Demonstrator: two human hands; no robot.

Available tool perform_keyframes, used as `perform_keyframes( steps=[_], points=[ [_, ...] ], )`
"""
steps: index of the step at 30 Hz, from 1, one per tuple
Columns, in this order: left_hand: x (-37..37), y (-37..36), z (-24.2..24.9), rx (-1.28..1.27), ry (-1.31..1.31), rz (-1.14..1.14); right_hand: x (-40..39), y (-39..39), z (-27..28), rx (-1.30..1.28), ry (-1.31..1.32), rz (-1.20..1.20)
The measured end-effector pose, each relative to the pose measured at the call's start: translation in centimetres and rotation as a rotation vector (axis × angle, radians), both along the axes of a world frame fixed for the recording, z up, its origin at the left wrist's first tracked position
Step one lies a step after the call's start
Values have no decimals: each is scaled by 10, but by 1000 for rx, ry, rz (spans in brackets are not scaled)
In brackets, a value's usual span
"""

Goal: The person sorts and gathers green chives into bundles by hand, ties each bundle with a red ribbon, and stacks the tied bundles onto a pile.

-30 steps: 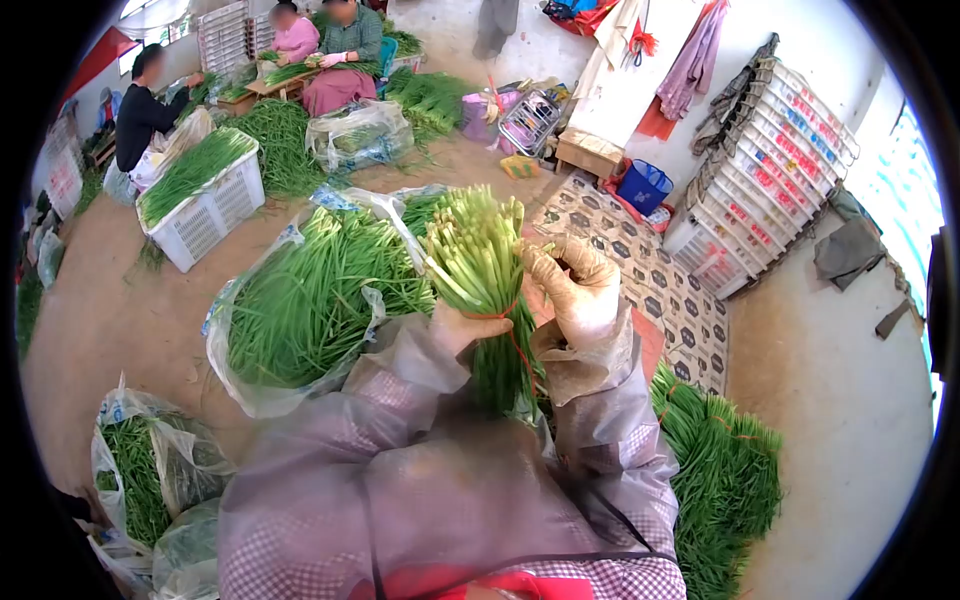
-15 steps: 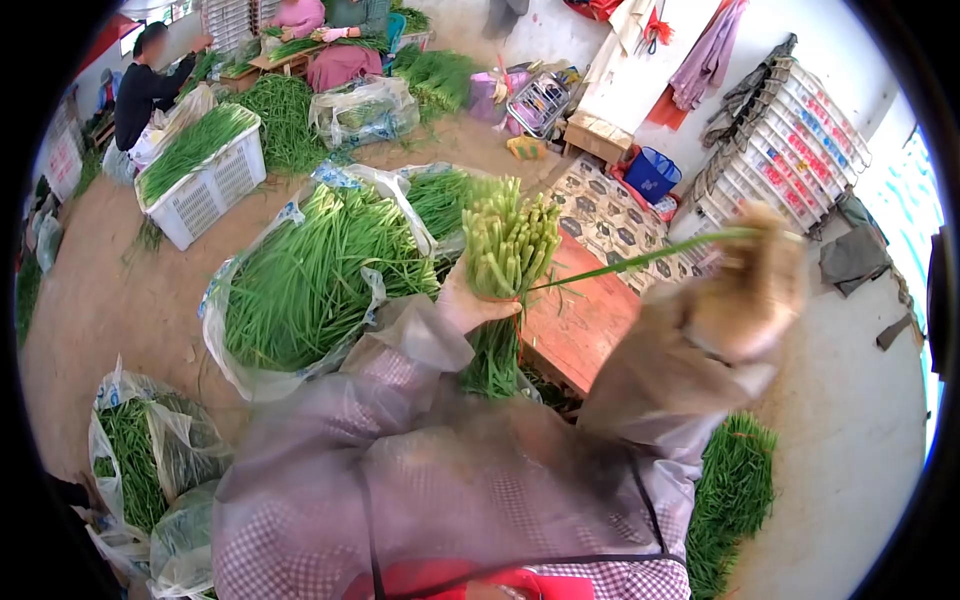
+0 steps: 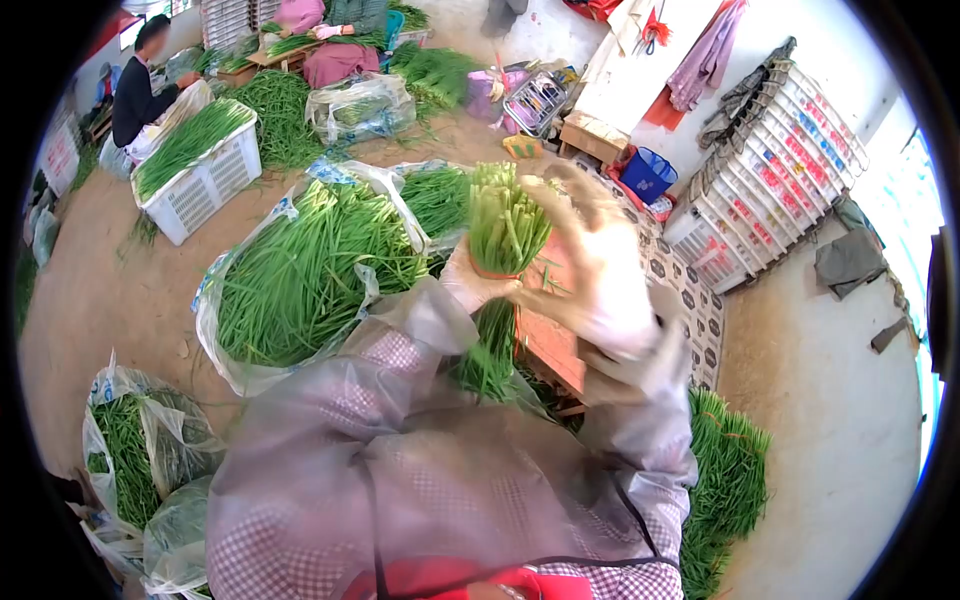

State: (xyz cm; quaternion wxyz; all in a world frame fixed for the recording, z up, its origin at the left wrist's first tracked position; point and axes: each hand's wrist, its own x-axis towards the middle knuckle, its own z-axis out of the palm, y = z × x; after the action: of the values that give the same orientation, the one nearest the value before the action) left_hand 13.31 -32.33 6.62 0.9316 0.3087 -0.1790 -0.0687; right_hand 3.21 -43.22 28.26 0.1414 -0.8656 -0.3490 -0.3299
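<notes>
My left hand (image 3: pixel 470 283) is wrapped round an upright bunch of chives (image 3: pixel 507 225), its pale cut ends facing up. A red band (image 3: pixel 497 276) circles the bunch beside my thumb, and the green leaves hang down below the grip. My right hand (image 3: pixel 605 260), blurred by motion, is close to the right side of the bunch with its fingers spread and curved. Partly hidden behind and below it is a reddish wooden board (image 3: pixel 550 345). Left of my hands, an open plastic bag (image 3: pixel 235 375) is full of loose chives (image 3: pixel 320 270).
More bagged chives (image 3: pixel 130 460) lie at lower left, and a green pile (image 3: pixel 725 480) at lower right. A white crate (image 3: pixel 210 195) stands at upper left near a seated person (image 3: pixel 140 95). Stacked white crates (image 3: pixel 775 165) and a blue bucket (image 3: pixel 650 175) are at right.
My right hand has come in leftward from far out at right to the bunch. The long green blade that stretched from the bunch to it no longer shows. My left hand keeps its hold.
</notes>
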Motion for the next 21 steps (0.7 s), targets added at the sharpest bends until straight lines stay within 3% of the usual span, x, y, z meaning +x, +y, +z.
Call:
perform_keyframes(
  steps=[1,4,5,7,9,11,12,13,15,17,19,21],
  points=[
    [2,-2,-3,-89,63,-58,16,0,-13,-38,-73,-38],
    [16,-3,-25,312,-140,72,56,-11,-37,-88,-73,-67],
    [20,-4,-27,341,-182,88,59,-16,-30,67,0,-17],
    [8,-3,-18,414,-245,162,49,-11,-17,837,266,247],
    [-10,1,5,454,-267,223,34,-18,3,999,416,372],
    [-14,2,13,249,-191,69,27,-32,1,776,627,538],
    [-13,1,13,244,-191,72,30,-29,-5,528,501,524],
    [-13,0,13,276,-229,108,29,-29,-4,249,403,362],
    [-10,-4,8,307,-262,145,33,-14,-10,49,132,173],
    [-7,-8,9,65,-161,0,36,-7,-20,-40,81,79],
    [-10,-11,16,-174,-12,-125,41,1,-26,-291,-60,-91],
    [-10,-11,16,166,-154,54,48,2,-35,-288,-77,-76]
  ],
)
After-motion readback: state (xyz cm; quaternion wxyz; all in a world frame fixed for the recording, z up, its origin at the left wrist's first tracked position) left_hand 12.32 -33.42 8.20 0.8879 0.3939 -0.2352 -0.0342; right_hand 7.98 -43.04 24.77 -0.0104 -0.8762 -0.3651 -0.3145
